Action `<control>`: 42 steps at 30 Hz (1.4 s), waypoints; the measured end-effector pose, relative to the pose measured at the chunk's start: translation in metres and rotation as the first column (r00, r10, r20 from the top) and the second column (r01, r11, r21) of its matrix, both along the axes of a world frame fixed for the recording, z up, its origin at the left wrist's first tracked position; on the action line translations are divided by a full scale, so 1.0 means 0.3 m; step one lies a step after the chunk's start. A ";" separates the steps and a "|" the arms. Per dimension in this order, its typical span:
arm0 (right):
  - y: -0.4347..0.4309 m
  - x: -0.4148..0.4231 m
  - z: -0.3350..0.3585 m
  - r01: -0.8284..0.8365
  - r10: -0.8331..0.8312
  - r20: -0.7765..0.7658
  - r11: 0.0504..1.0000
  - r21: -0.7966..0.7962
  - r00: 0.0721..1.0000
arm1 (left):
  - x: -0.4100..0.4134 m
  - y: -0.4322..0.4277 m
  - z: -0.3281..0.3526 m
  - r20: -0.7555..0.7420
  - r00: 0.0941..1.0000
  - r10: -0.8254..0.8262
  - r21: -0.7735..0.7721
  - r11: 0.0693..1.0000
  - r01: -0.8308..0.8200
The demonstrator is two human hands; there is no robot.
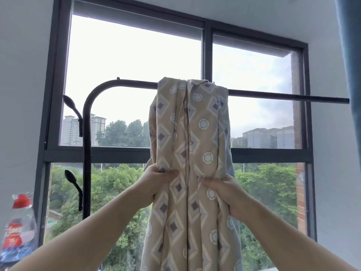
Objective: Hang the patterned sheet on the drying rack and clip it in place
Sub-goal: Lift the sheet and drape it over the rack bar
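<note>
The patterned sheet point(190, 133), beige with diamonds and circles, hangs bunched in folds over the black top bar of the drying rack point(273, 95), in front of the window. My left hand point(156, 179) grips the sheet's left folds at mid height. My right hand point(226, 194) grips its right folds slightly lower. Both arms reach up from the bottom of the view. No clip is in sight.
The rack's curved black post point(87, 153) stands at left, with two dark hook arms point(73, 106) sticking out. A large dark-framed window point(208, 55) fills the background. A red and blue plastic bag point(18, 227) hangs at the lower left, a blue curtain point(351, 55) at the right.
</note>
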State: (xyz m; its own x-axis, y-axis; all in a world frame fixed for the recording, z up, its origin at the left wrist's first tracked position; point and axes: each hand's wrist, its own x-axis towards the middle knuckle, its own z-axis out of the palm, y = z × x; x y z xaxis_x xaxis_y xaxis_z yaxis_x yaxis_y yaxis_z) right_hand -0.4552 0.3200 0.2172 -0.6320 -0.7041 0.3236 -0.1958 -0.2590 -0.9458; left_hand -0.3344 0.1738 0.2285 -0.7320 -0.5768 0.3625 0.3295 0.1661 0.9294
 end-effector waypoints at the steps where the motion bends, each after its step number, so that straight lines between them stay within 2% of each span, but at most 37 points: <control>1: -0.006 0.003 0.005 -0.021 0.022 0.006 1.000 -0.004 1.000 | -0.005 0.004 0.006 -0.012 1.000 -0.003 -0.001 1.000 0.003; 5: -0.039 0.008 0.076 -0.045 0.045 -0.012 0.997 -0.063 0.999 | -0.002 0.003 0.080 -0.085 0.996 -0.030 0.013 0.999 0.032; 10: -0.063 -0.029 0.287 -0.041 0.036 -0.027 0.975 -0.218 0.999 | 0.025 -0.006 0.315 -0.204 0.979 -0.030 -0.063 0.998 0.017; 14: -0.080 -0.043 0.425 -0.071 0.054 -0.079 0.969 -0.235 0.995 | 0.022 -0.003 0.469 -0.274 0.960 -0.055 -0.117 0.993 0.023; 17: -0.099 -0.048 0.491 -0.078 0.046 -0.117 0.955 -0.286 0.992 | 0.012 -0.024 0.539 -0.257 0.958 -0.129 -0.133 0.986 0.097; 20: -0.126 -0.076 0.511 -0.040 0.002 -0.095 0.916 -0.400 0.995 | -0.005 -0.053 0.576 -0.148 0.971 -0.187 -0.146 0.975 0.166; 22: -0.145 -0.094 0.503 -0.063 0.049 -0.043 0.891 -0.449 0.998 | -0.016 -0.060 0.589 -0.055 0.972 -0.227 -0.154 0.964 0.217; 24: -0.159 -0.108 0.498 -0.124 0.135 -0.010 0.876 -0.466 0.991 | -0.033 -0.060 0.602 -0.024 0.970 -0.243 -0.206 0.950 0.233; 30: -0.174 -0.151 0.613 -0.128 0.098 -0.098 0.916 -0.379 0.990 | -0.073 -0.081 0.684 -0.221 0.954 -0.200 -0.291 0.948 0.131; 38: -0.266 -0.201 0.961 0.029 -0.117 -0.164 0.888 -0.458 0.980 | -0.116 -0.150 0.914 -0.427 0.902 -0.068 -0.393 0.912 -0.117; 40: -0.306 -0.231 1.042 0.138 -0.298 -0.194 0.806 -0.575 0.935 | -0.140 -0.171 0.954 -0.467 0.884 -0.028 -0.432 0.879 -0.201; 41: -0.328 -0.249 1.067 0.188 -0.391 -0.196 0.750 -0.634 0.900 | -0.149 -0.195 0.953 -0.426 0.905 -0.017 -0.476 0.854 -0.208; 42: -0.353 -0.262 1.079 0.224 -0.458 -0.204 0.717 -0.660 0.865 | -0.163 -0.234 0.946 -0.414 0.910 0.013 -0.436 0.875 -0.211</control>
